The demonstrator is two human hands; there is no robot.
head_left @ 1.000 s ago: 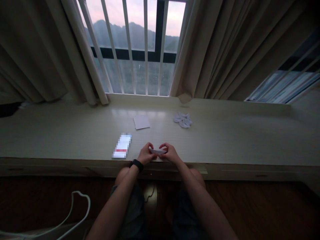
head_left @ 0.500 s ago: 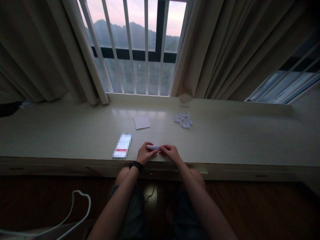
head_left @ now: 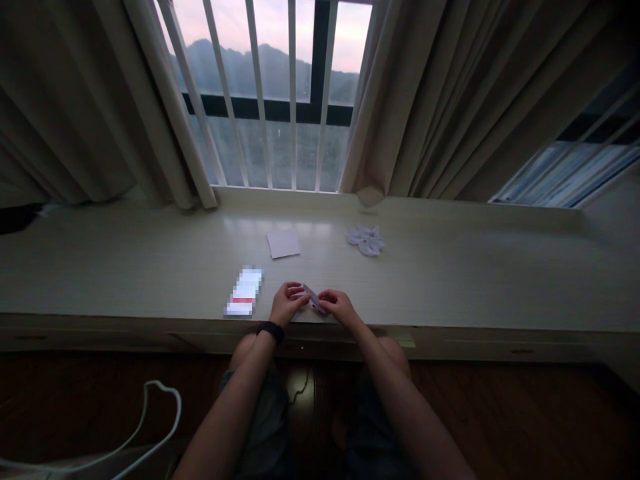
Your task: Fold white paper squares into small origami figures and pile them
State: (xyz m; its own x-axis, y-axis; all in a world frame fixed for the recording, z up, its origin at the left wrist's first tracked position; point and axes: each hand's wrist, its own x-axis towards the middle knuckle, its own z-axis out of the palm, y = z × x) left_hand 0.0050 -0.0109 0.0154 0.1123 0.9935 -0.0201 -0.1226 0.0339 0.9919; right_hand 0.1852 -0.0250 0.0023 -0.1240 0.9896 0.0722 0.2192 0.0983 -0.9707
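Note:
A small folded piece of pale paper slants between my hands, just above the front edge of the white countertop. My right hand is closed on its lower right end, thumb and fingers pinching it. On the other side, my left hand, with a black band at the wrist, has its fingers curled and its thumb at the paper's left side. A square stack of pale paper lies farther back. Right of it sits a folded-paper shape with several petal-like parts.
A lit phone with a blurred screen lies left of my hands. Curtains hang beside a barred window behind the countertop. Drawers run below its front edge, over my knees. A white cable loops at lower left.
The folded paper has turned from nearly level to a slant, its right end lower. My left hand has shifted slightly left, and its fingers have lifted a little.

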